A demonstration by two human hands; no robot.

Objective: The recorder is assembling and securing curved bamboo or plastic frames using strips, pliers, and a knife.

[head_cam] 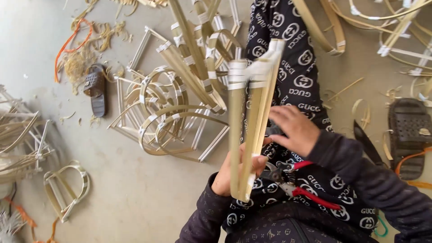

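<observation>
Grey concrete floor [135,193] spreads under everything, littered with shavings and bent cane. Seen from above, the person sits with patterned dark trousers [297,67] stretched toward twelve o'clock.

At the centre the left hand [236,173] grips a bundle of bamboo strips [247,117] near its lower end, fingers wrapped and pressed together around the strips, thumb lying across the front. The bundle stands nearly upright, its top bound with white tape [252,72] and leaning slightly toward one o'clock.

Just at three o'clock of the bundle the right hand [294,130] rests against the strips' edge, fingers curled loosely and close together, tips touching the bamboo; whether they pinch anything I cannot tell. Below it, on the lap, lie red-handled pliers [297,182], jaws pointing toward the left hand.

At ten o'clock of the bundle sits a heap of finished bamboo frames [175,103], curved and taped at the joints. A dark sandal [95,90] lies at nine o'clock beside an orange cord [67,45]. Another sandal [409,135] lies at three o'clock, and a single small frame [67,189] sits at seven o'clock.
</observation>
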